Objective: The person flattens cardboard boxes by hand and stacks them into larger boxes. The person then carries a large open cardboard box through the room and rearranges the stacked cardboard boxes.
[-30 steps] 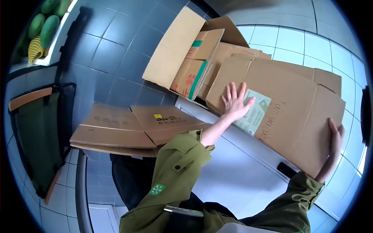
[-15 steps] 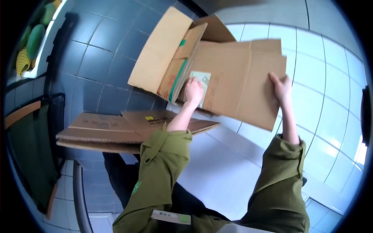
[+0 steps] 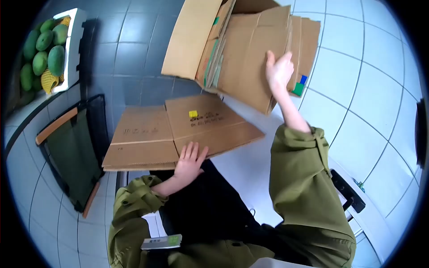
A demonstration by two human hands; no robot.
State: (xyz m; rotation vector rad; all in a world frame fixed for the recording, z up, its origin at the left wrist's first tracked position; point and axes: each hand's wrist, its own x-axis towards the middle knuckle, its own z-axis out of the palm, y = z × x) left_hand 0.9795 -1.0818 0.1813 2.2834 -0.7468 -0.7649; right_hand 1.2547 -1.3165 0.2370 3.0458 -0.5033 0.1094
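My left hand (image 3: 188, 165) lies flat, fingers spread, on the near edge of a flattened cardboard box (image 3: 147, 129). This box has dark printing and a small yellow label (image 3: 193, 114) and lies across the front of my legs. Farther off, my right hand (image 3: 280, 73) has its thumb on the face of another flattened cardboard box (image 3: 250, 53) and its fingers curled at the right edge. That piece leans with several other cardboard sheets in an open carton (image 3: 190, 38), whose tall flap stands up on the left. My right fingertips are partly hidden.
A white crate (image 3: 73, 49) of green mangoes (image 3: 44, 41) stands at the upper left. Below it is a folding chair with dark green fabric (image 3: 73, 149) and wooden arms. White wall tiles (image 3: 348, 67) run along the right, and a black fitting (image 3: 348, 190) is at lower right.
My left hand has left the sheets in the carton and come down onto the nearer flattened box. My right hand has moved left, with the cardboard it grips standing closer to the carton.
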